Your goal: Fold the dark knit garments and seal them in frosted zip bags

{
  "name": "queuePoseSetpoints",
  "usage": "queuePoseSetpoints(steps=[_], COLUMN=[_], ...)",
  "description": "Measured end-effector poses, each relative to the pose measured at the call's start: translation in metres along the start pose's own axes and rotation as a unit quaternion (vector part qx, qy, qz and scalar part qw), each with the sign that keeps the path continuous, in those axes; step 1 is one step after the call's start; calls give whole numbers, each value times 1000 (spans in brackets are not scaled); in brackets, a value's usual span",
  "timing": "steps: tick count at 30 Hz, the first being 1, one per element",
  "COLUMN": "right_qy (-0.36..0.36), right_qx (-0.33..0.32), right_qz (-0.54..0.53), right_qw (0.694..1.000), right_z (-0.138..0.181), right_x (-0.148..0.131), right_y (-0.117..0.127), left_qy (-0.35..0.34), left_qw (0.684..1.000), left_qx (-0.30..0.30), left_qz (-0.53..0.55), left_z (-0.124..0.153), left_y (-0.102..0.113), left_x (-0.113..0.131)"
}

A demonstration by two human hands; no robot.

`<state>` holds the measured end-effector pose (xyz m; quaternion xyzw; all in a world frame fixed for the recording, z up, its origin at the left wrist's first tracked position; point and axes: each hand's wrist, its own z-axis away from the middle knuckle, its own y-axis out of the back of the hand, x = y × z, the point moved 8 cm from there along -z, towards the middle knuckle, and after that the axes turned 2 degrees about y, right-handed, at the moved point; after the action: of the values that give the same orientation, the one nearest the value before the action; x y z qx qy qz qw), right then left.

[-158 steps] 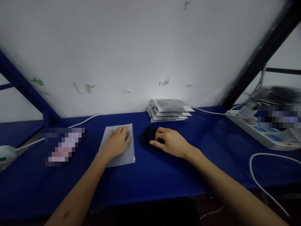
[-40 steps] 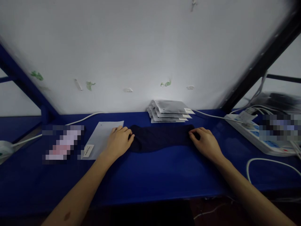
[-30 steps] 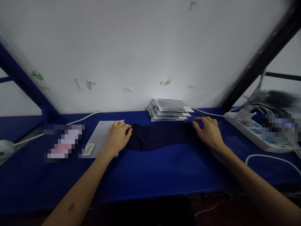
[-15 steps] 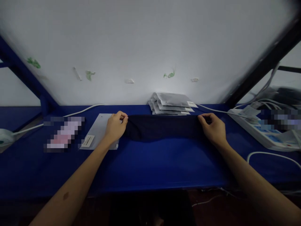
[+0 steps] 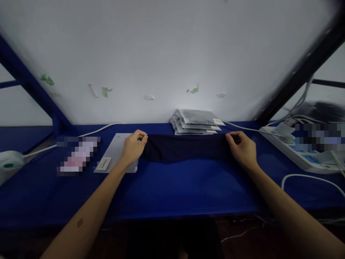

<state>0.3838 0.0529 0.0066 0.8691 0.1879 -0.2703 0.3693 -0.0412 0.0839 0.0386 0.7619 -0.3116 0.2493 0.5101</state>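
A long piece of dark cloth stretches sideways above the blue tabletop; its exact kind is not clear. My left hand pinches the cloth's upper left corner between thumb and fingers. At the other end, my right hand pinches the upper right corner the same way. The top edge runs nearly straight between both hands, while the lower edge hangs a little uneven. Partly behind my left hand and wrist lies a flat, translucent plastic bag with a white label.
A stack of several filled grey bags stands against the white wall. A blurred-out pinkish object lies at left. At right is a white power strip with cables. Metal frame bars rise at both sides.
The view has shifted slightly. Both hands still pinch the cloth's ends, and the cloth stays stretched between them with almost no change.
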Motion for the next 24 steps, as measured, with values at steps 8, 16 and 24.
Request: queuePoseSetpoints(steps=[8,16,24], right_qy=[54,206,270], right_qx=[23,-41,-133], right_qz=[-5,57,147], right_qw=[998,976,942], right_z=[9,66,133], right_x=[-25,-44,-35], right_y=[16,76,74], left_qy=[-93,-173,-179], left_qw=[992,967,963], left_qx=[-25,-88,-50], left_qz=[-87,-168,-194], left_z=[6,100,157], left_y=[9,33,29], left_x=[18,35,32])
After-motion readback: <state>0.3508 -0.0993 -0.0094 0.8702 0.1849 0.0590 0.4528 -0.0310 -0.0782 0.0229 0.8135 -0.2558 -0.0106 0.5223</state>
